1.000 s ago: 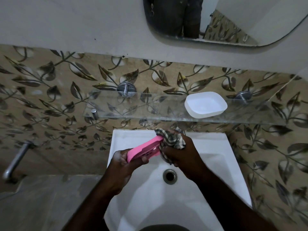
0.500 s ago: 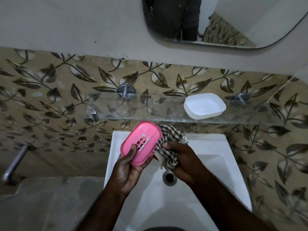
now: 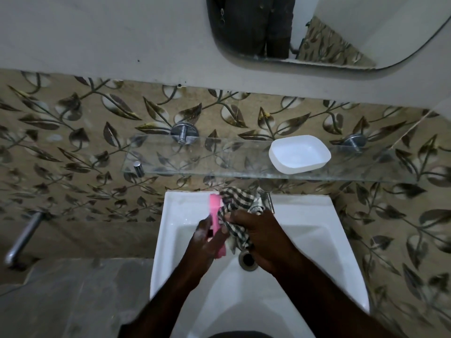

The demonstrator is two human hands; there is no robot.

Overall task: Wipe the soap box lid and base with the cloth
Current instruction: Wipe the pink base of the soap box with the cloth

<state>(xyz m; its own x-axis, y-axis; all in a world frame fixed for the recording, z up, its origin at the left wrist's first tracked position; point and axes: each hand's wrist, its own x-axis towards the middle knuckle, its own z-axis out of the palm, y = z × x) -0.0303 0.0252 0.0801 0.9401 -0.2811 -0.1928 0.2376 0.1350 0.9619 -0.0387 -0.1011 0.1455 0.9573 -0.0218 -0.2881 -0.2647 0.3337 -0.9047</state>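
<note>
Nearest the camera, both forearms reach out over a white washbasin (image 3: 168, 242), its drain (image 3: 247, 261) showing just beside the right wrist. The left hand (image 3: 207, 242) has its grip curled round the lower end of the pink soap box piece (image 3: 215, 211), which stands on edge above the bowl. The right hand (image 3: 261, 236) has its grip bunched on a checked cloth (image 3: 235, 198) and presses it against the pink piece's right face. The cloth covers most of the basin tap (image 3: 269, 203) behind it. Farther back, a glass shelf (image 3: 195, 165) on chrome brackets (image 3: 184, 133) carries the white soap box piece (image 3: 299, 153), open side up with nothing in it. Leaf-patterned tiles (image 3: 73, 132) cover the wall, where a metal pipe (image 3: 23, 237) juts out on the left. A mirror (image 3: 366, 32) hangs highest.
</note>
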